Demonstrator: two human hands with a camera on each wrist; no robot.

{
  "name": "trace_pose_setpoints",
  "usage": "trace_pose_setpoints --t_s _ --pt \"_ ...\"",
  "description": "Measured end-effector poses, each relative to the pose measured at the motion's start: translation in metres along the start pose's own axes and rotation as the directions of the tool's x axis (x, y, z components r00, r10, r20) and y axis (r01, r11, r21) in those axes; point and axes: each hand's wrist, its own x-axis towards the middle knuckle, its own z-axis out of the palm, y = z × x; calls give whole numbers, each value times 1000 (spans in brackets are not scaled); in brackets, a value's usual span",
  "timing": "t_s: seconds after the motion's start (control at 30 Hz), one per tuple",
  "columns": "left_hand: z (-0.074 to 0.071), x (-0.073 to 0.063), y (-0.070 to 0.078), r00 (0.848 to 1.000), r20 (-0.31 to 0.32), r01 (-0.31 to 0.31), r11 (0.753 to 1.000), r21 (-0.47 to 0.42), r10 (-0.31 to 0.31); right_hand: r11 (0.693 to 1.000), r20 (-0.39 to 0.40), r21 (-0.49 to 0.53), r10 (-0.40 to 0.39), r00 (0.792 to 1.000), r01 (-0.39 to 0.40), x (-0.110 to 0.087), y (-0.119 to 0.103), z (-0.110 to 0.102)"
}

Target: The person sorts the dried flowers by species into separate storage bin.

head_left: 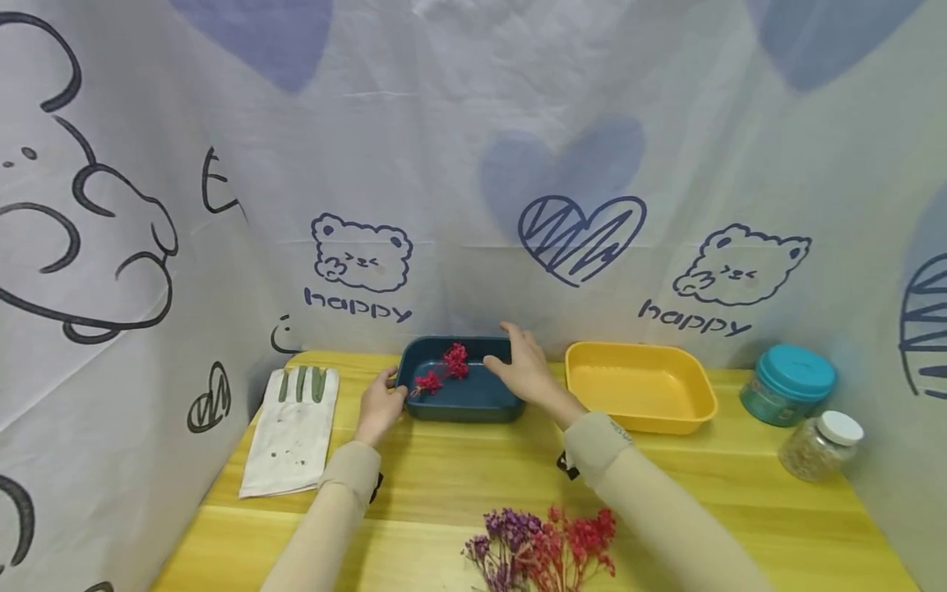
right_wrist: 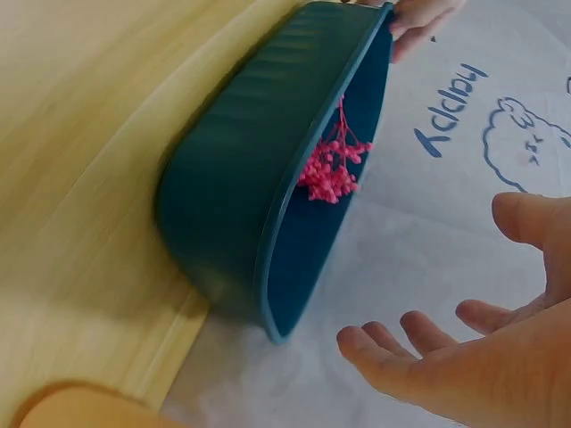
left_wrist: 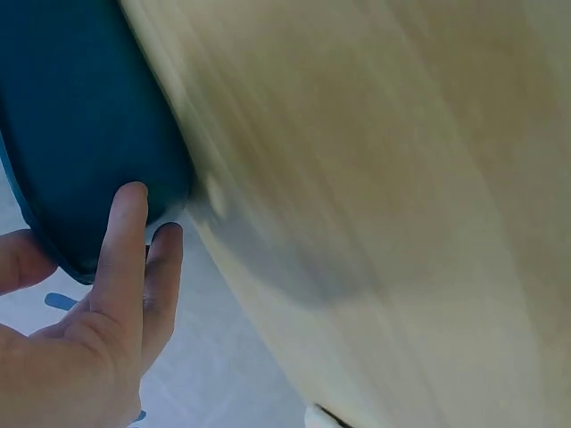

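Observation:
A dark teal tray [head_left: 466, 409] stands on the table near the back cloth. Two sprigs of dried pink flowers [head_left: 455, 360] lie inside it. At its left end my left hand [head_left: 381, 403] holds the wall, the thumb at the rim. The left wrist view shows the forefinger of that hand [left_wrist: 111, 294] along the tray's outer side [left_wrist: 89, 107]. Over the right end of the tray is my right hand [head_left: 527, 368], its fingers spread and holding nothing. In the right wrist view this hand [right_wrist: 482, 348] is apart from the rim.
Right of the teal tray stands a yellow tray [head_left: 644, 421]. Farther right are a teal-lidded tub [head_left: 787, 386] and a white-capped jar [head_left: 819, 448]. White gloves [head_left: 290, 444] lie at the left. Purple flowers [head_left: 510, 530] and red flowers [head_left: 584, 538] lie at the front. Printed cloth [head_left: 459, 164] hangs behind.

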Motion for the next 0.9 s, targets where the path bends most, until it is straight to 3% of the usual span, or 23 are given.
trace_pose_setpoints --t_s 0.33,0.6,0.9 --pt "2 4 -1 1000 14 20 996 -84 -19 998 34 -31 -55 998 56 -43 29 -30" --pt "3 6 -2 999 24 33 992 -124 -30 996 87 -46 -75 993 80 -72 46 -35" --pt "0 5 -3 999 31 29 991 -129 -26 993 92 -29 -110 990 114 -105 57 -42"
